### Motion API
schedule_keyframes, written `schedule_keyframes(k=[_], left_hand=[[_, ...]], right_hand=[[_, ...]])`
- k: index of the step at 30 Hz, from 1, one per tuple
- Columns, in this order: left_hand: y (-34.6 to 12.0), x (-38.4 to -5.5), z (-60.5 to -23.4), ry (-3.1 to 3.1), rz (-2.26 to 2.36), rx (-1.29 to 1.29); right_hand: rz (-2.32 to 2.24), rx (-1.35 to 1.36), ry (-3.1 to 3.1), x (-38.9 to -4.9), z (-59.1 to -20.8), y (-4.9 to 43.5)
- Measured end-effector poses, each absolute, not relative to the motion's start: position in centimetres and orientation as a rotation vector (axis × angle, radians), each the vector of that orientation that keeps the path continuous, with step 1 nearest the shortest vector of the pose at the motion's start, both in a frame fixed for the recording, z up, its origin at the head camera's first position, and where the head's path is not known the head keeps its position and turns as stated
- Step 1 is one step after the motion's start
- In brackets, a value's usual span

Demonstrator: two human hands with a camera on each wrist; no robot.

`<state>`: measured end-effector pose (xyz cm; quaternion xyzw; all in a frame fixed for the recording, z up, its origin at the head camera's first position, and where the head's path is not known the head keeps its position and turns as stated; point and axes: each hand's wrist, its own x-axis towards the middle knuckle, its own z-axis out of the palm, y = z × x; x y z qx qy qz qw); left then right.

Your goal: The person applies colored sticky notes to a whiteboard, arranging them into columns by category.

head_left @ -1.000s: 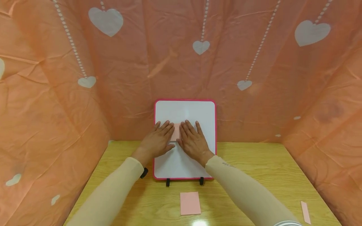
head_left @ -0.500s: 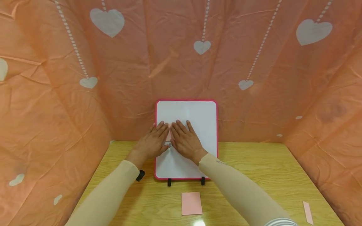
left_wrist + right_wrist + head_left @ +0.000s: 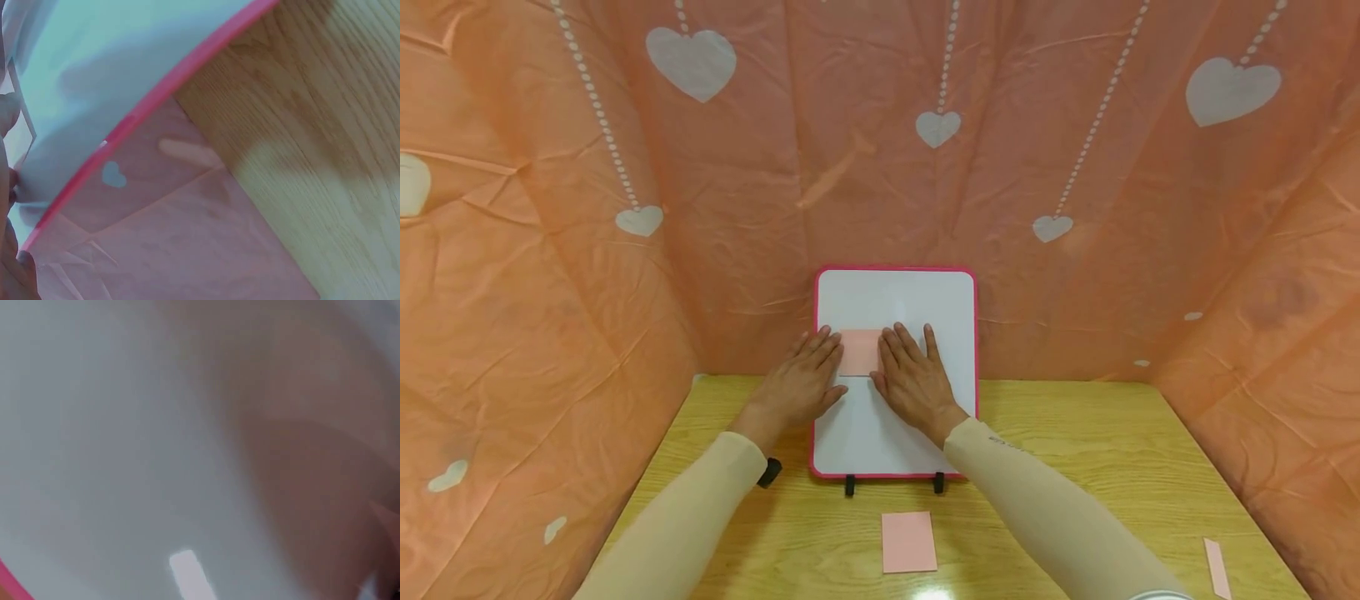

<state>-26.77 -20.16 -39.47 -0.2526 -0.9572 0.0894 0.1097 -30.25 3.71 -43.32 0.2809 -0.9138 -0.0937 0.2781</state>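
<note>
A pink sheet of paper [image 3: 859, 352] lies flat against the whiteboard [image 3: 891, 298], which has a pink-red frame and stands upright on black feet. My left hand [image 3: 797, 383], fingers straight, rests on the paper's left side. On its right side lie the straight fingers of my right hand [image 3: 917, 379]. Between the two hands the middle of the paper shows, while both its ends are covered. The left wrist view catches only fingertips [image 3: 25, 275] at its left edge, near a corner of the paper [image 3: 20, 128]. Blurred in the right wrist view, the right hand [image 3: 325, 506] is close over the white surface.
On the wooden table [image 3: 1060, 467], a pink square of paper [image 3: 908, 542] lies in front of the board. A narrow pink strip [image 3: 1217, 568] is near the right edge. Orange cloth [image 3: 880, 192] with white hearts hangs behind and at both sides.
Both hands first shifted left. Then the right hand slid back to the right across the paper, uncovering its middle, while the left hand stayed near the paper's left end.
</note>
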Motion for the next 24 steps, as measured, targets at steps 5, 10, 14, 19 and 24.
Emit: schedule_keyframes(k=[5,10,14,19,24], left_hand=[[-18.5,-27.4,-39.3,-2.810,0.268,-0.811],[-16.9,-28.2,-38.8,-2.840,0.263,-0.861],[-17.3,-28.2,-38.6,-2.874,0.241,-0.831],[-19.2,-27.9,-38.9,-2.907,0.217,-0.759],[-20.4,-27.6,-39.3,-2.910,0.227,-0.719]], right_hand=[[-0.277,0.747,-2.471,-30.2,-43.3,3.7],[-0.291,0.755,-2.498,-30.1,-43.3,3.7],[-0.307,0.755,-2.498,-30.2,-43.4,3.6],[-0.301,0.751,-2.474,-30.3,-43.5,3.6],[-0.291,0.754,-2.472,-30.4,-43.5,3.6]])
